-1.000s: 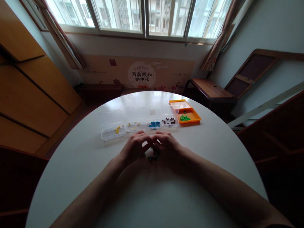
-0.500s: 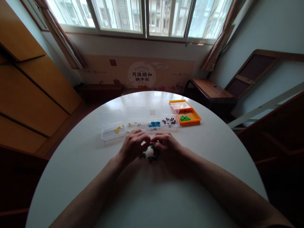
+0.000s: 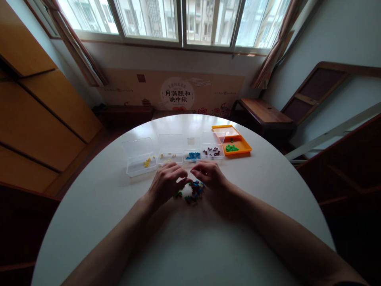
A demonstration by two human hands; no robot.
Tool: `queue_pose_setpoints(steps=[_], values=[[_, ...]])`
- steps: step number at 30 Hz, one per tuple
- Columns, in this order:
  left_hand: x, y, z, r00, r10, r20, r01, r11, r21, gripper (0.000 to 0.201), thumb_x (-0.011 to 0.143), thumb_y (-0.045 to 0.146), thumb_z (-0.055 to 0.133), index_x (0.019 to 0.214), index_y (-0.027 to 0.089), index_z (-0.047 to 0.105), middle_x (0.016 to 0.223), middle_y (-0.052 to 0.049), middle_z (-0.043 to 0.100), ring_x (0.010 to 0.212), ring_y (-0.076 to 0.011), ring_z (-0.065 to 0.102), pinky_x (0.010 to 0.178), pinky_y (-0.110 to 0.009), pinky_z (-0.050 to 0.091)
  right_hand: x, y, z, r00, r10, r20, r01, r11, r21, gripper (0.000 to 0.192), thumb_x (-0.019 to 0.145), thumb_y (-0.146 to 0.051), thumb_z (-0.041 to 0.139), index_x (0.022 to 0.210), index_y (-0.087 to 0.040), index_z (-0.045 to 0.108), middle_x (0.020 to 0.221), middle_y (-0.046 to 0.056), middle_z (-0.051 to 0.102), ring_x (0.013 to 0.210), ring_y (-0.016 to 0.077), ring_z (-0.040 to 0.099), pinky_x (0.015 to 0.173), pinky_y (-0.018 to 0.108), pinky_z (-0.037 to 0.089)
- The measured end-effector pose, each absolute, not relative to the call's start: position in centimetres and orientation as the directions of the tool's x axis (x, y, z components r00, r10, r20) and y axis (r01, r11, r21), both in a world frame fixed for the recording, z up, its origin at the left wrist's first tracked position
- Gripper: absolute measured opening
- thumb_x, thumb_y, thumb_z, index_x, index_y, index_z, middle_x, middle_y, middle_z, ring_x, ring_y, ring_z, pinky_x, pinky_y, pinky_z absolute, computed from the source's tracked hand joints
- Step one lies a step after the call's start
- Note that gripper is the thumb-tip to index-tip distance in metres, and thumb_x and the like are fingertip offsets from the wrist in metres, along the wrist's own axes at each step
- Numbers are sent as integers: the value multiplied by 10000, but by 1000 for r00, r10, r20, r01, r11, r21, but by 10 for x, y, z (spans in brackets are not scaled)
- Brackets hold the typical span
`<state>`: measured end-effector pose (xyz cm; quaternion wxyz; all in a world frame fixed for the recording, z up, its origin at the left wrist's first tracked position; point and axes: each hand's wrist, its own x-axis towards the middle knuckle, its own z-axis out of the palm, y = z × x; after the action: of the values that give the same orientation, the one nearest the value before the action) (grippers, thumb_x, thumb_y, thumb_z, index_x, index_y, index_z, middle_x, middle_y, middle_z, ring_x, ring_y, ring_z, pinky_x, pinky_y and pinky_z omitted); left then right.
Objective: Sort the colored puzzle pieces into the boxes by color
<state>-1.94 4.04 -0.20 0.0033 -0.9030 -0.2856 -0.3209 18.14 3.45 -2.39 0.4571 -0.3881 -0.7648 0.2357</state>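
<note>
On the round white table (image 3: 119, 222), head view, a small pile of mixed beads (image 3: 193, 192) lies between both hands, near the middle of the tabletop. Left hand (image 3: 166, 183) rests palm down just left of the pile, fingers curled, fingertips at the pile's left edge; whether it pinches a bead cannot be told, too small. Right hand (image 3: 210, 174) sits just right of and behind the pile, fingers (image 3: 199, 170) bent and drawn together above it; cannot tell whether anything is held. Beads in the pile look blue, green and dark. Both forearms run in from the bottom edge.

Behind the hands, a row of open boxes. Far left, clear box (image 3: 139, 157) with a few yellow beads. Next, second clear box (image 3: 170, 150) with a few yellowish beads. Then small clear box (image 3: 192, 151) with blue beads, just beyond the hands. Then clear box (image 3: 212, 146) with dark brown beads. Far right, orange box (image 3: 238, 141) with green beads, touching or just beside the brown one. Boxes stand close together, well apart from the table edge.

Beyond the table, window (image 3: 178, 20), curtains, a wall banner (image 3: 177, 93), wooden bench (image 3: 262, 111) at right.
</note>
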Motion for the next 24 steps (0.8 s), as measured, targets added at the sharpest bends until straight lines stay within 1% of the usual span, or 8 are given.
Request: queue_pose_setpoints(steps=[4, 6, 8, 12, 14, 17, 21, 24], values=[[-20, 41, -4, 639, 509, 577, 509, -842, 178, 270, 861, 379, 630, 698, 174, 567, 674, -12, 612, 669, -147, 506, 660, -264, 394, 184, 41, -25, -105, 870, 482, 326, 488, -810, 172, 857, -281, 575, 807, -168, 694, 731, 31, 665, 640, 133, 568, 624, 253, 449], [-20, 41, -4, 641, 508, 575, 505, -844, 183, 261, 859, 372, 634, 701, 175, 567, 675, -10, 614, 670, -146, 512, 667, -266, 398, 186, 43, -25, -42, 883, 467, 326, 454, -830, 184, 854, -298, 576, 812, -168, 700, 739, 36, 677, 635, 138, 574, 610, 255, 454], [-20, 40, -5, 642, 511, 573, 502, -844, 190, 246, 863, 351, 628, 703, 175, 565, 675, -10, 616, 670, -147, 519, 673, -270, 403, 190, 46, -25, 52, 876, 480, 387, 425, -818, 191, 848, -304, 580, 803, -168, 706, 736, 36, 678, 617, 138, 563, 599, 258, 451], [-19, 37, -2, 641, 530, 556, 498, -838, 224, 207, 870, 299, 602, 707, 176, 570, 683, -13, 623, 655, -146, 522, 668, -276, 408, 202, 54, -24, 239, 802, 548, 575, 338, -745, 204, 837, -306, 580, 785, -167, 720, 708, 37, 665, 590, 146, 533, 613, 278, 446], [-19, 35, 0, 639, 540, 547, 501, -833, 237, 191, 867, 278, 598, 708, 177, 572, 683, -16, 623, 652, -147, 524, 657, -275, 407, 209, 58, -25, 276, 779, 563, 622, 302, -723, 214, 834, -305, 571, 821, -162, 730, 744, 52, 681, 613, 160, 549, 643, 293, 457], [-19, 34, 1, 640, 550, 537, 501, -828, 252, 163, 867, 236, 576, 715, 176, 577, 691, -20, 624, 657, -147, 532, 653, -275, 412, 217, 64, -28, 311, 767, 561, 655, 254, -712, 272, 847, -305, 530, 935, -146, 732, 827, 81, 704, 651, 181, 571, 680, 320, 475], [-23, 37, -4, 634, 582, 508, 507, -810, 295, 100, 823, 123, 536, 779, 175, 609, 742, -32, 634, 694, -157, 552, 678, -290, 439, 220, 66, -30, 345, 765, 544, 652, 222, -725, 311, 838, -304, 517, 994, -128, 720, 776, 75, 688, 652, 189, 572, 682, 330, 485], [-25, 39, -7, 631, 613, 475, 512, -789, 339, 227, 742, 32, 513, 871, 181, 625, 819, -36, 649, 766, -171, 571, 729, -307, 462, 218, 64, -30, 342, 768, 542, 633, 238, -737, 277, 821, -293, 534, 960, -139, 718, 781, 63, 684, 642, 176, 563, 672, 316, 485]])
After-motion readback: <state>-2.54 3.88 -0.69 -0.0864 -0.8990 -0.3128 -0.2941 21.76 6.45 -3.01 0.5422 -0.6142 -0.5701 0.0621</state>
